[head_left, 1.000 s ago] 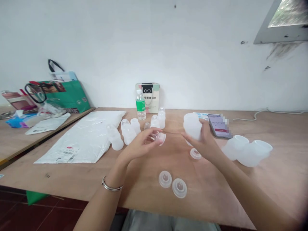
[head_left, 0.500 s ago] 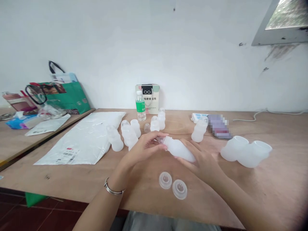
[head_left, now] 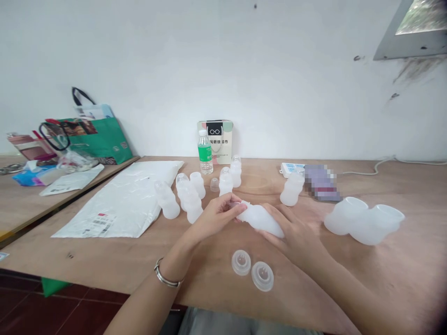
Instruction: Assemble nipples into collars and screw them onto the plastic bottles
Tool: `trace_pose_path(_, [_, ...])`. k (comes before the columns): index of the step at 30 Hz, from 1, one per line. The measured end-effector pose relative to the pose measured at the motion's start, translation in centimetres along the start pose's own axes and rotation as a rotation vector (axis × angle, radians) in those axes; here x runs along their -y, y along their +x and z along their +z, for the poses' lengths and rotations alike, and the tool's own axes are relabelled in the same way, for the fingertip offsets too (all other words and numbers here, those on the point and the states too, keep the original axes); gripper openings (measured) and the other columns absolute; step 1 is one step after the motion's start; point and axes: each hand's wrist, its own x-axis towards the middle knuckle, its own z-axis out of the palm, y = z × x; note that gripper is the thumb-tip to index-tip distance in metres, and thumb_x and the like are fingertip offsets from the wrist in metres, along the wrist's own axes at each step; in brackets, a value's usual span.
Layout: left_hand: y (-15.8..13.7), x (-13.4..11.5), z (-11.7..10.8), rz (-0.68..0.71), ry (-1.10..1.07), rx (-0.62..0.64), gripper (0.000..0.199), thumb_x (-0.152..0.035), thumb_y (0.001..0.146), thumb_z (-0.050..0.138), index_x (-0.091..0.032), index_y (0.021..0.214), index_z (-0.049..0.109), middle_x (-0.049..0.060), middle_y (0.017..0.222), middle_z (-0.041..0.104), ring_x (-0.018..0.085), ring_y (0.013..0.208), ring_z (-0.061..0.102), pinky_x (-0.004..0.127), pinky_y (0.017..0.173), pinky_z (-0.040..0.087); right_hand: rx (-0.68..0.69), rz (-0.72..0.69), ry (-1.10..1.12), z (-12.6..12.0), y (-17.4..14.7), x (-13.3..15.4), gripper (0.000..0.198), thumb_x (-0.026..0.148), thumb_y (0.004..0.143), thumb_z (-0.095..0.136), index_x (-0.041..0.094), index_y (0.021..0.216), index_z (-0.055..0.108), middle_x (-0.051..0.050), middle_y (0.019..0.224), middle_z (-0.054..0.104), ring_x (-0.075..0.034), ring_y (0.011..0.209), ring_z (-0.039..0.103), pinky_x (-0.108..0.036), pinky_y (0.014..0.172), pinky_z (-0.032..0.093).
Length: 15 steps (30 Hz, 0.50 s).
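Note:
A frosted white baby bottle [head_left: 264,220] lies tilted in the air above the table, its neck pointing left. My right hand [head_left: 291,230] wraps round the bottle's body. At the neck end, my left hand [head_left: 218,213] pinches the clear cap [head_left: 234,203], which its fingers mostly hide. Two translucent ring-and-nipple tops [head_left: 241,262] lie on the table below the hands. Beyond my left hand stand several capped bottles [head_left: 189,201] and a loose clear cap [head_left: 214,184]. Another capped bottle [head_left: 292,188] stands beyond my right hand.
Uncapped frosted bottles [head_left: 372,224] stand at the right. A white plastic mailer [head_left: 122,200] covers the table's left side. Toward the wall are a water bottle [head_left: 205,152], a paper bag [head_left: 222,144], a small white box [head_left: 290,169] and a blurred purple item [head_left: 321,182].
My left fingers have shifted their grip around the cap, the thumb now lying across the bottle's neck. My right hand keeps its hold. The whole view has moved slightly.

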Motion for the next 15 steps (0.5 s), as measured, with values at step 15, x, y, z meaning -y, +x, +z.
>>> trace_pose_path(15, [-0.3, -0.4, -0.7, 0.075, 0.010, 0.034, 0.028, -0.039, 0.084, 0.060, -0.018, 0.102, 0.060, 0.003, 0.096, 0.064, 0.014, 0.085, 0.059, 0.025, 0.075, 0.046, -0.052, -0.033, 0.100, -1.5, 0.1, -0.6, 0.042, 0.037, 0.087, 0.056, 0.020, 0.126, 0.052, -0.007, 0.091, 0.065, -0.021, 0.080, 0.064, -0.031, 0.063, 0.054])
